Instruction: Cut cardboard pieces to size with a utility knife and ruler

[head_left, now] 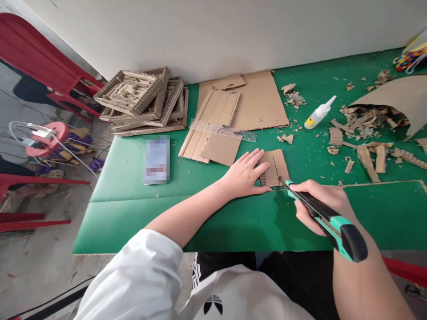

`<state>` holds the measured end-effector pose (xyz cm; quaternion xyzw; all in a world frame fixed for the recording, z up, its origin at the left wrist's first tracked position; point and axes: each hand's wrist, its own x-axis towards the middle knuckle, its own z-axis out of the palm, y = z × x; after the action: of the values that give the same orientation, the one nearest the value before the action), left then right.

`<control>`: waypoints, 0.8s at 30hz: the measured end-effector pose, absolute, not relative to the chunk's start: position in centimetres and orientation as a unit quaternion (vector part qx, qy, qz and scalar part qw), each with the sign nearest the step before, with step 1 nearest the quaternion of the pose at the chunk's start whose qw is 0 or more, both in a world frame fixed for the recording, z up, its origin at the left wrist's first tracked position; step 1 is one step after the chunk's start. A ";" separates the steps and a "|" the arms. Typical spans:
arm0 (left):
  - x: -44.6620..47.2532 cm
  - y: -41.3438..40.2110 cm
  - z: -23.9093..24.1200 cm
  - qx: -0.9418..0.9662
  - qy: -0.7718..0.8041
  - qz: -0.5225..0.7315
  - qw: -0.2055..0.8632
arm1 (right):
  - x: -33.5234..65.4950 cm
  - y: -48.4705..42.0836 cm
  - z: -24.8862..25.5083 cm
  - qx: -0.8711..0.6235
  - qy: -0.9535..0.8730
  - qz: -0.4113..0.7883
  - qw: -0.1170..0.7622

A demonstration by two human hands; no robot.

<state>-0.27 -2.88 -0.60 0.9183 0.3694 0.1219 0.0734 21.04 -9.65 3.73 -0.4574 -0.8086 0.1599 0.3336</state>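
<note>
Cardboard piece [281, 162] is lying on table [122, 162] | left hand [246, 176] is spreading flat fingers over cardboard's left side, seemingly steadying it | right hand [318, 206] is wrapping fingers tightly around utility knife [333, 222], blade reaching cardboard's near edge

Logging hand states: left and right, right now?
Left hand: open, fingers spread over the left side of the small cardboard piece.
Right hand: closed around the utility knife.
</note>
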 end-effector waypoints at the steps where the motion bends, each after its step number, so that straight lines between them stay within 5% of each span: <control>1: -0.3 -2.8 -0.9 0.917 0.372 0.122 0.077 | 21.0 -9.7 3.8 -0.457 -0.811 0.157 0.331; 24: 0.2 -2.8 -1.1 0.913 0.381 0.138 0.046 | 20.9 -10.0 4.6 -0.434 -0.843 0.138 0.286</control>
<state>0.18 -2.81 -1.10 0.9131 0.3810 0.1379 0.0461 20.86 -10.02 4.59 -0.4342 -0.8429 0.1383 0.2860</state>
